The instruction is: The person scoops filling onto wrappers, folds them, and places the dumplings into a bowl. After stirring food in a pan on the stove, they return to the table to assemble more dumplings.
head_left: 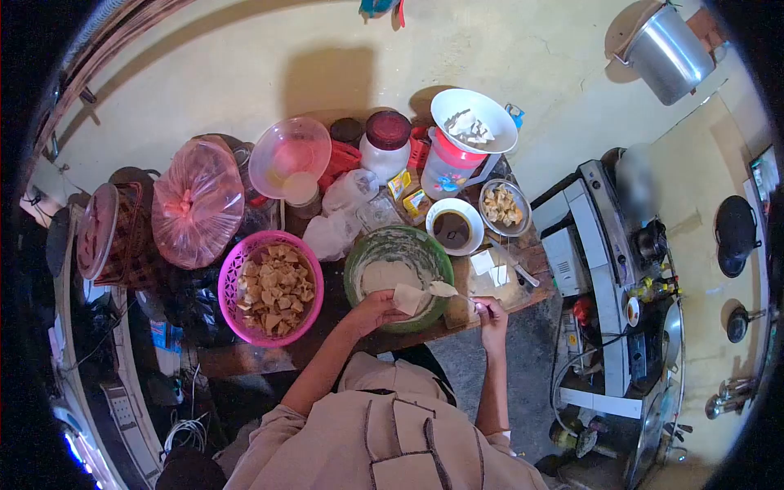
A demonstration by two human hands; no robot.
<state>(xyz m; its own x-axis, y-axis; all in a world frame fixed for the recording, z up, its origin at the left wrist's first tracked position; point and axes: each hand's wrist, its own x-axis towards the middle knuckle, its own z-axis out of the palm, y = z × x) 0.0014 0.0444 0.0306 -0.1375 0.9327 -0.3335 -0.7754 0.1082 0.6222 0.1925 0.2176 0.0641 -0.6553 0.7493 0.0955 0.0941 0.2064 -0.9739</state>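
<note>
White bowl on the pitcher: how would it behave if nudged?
Likely tips easily: the white bowl looks wider than the pitcher it sits on. Its white pieces may slide out, since the bowl has no lid.

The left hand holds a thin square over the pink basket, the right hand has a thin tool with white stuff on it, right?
Not quite: in the head view, the left hand holds the thin square over the green bowl, not the pink basket. The right hand does have a thin tool with white stuff on it.
</note>
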